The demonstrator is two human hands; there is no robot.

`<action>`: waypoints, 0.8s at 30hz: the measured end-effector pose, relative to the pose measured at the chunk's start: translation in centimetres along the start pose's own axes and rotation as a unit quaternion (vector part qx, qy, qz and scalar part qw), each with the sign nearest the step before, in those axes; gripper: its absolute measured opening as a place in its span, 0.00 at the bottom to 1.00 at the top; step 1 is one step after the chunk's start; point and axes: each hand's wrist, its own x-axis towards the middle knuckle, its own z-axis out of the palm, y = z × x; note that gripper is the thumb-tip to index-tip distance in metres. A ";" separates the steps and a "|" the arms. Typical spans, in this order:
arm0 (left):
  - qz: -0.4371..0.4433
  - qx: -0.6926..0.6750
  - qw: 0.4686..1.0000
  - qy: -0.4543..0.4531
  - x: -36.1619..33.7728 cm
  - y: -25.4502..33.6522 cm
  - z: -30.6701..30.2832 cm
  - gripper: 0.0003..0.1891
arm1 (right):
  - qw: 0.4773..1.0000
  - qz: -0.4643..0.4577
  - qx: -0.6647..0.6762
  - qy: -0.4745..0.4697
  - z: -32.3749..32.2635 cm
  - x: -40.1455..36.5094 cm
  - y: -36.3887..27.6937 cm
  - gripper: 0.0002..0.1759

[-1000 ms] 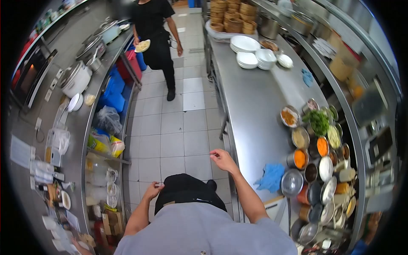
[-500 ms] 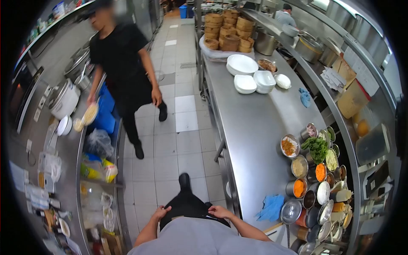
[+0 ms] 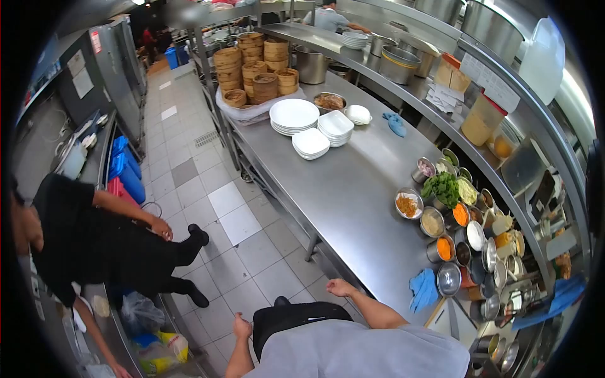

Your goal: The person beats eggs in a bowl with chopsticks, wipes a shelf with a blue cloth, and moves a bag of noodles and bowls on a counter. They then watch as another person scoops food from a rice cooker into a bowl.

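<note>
My left hand hangs beside my dark trousers, its thumb apart from loosely curled fingers, with nothing seen in it. Out in front of my right hip, near the edge of the steel counter, my right hand is loosely bent and empty, its fingers a little apart. On the counter stand round plates, square bowls, and a bowl of brown food. Leafy greens, orange food and other ingredients fill metal containers at the right. A blue cloth lies near them.
A co-worker in black leans at the left counter, legs reaching into the aisle. Bamboo steamers are stacked at the far counter end. A knife lies on a white board at the lower right. Another person works behind the shelf.
My hands have moved away from my waist and apart. The view has turned right. The co-worker has come nearer, at the left, and now leans over the left counter.
</note>
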 end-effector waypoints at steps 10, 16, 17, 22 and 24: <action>-0.194 -0.279 0.934 -0.111 7.1 -12.6 -0.1 0.17 | 0.818 -0.186 -0.490 -0.237 4.9 -3.9 10.1 0.20; -0.063 -0.029 0.992 -0.106 8.1 -11.0 -0.1 0.23 | 0.896 -0.080 -0.373 -0.229 5.3 -2.3 9.5 0.29; -0.041 0.010 0.994 -0.101 8.8 -10.7 -0.3 0.24 | 0.891 -0.055 -0.383 -0.238 4.4 -1.7 7.3 0.28; -0.030 -0.049 0.994 -0.095 14.9 -4.7 -3.0 0.26 | 0.913 -0.091 -0.345 -0.197 1.5 6.6 -0.7 0.25; -0.005 -0.059 0.996 -0.070 18.3 -3.1 -4.1 0.26 | 0.909 -0.098 -0.342 -0.218 2.3 15.0 2.0 0.20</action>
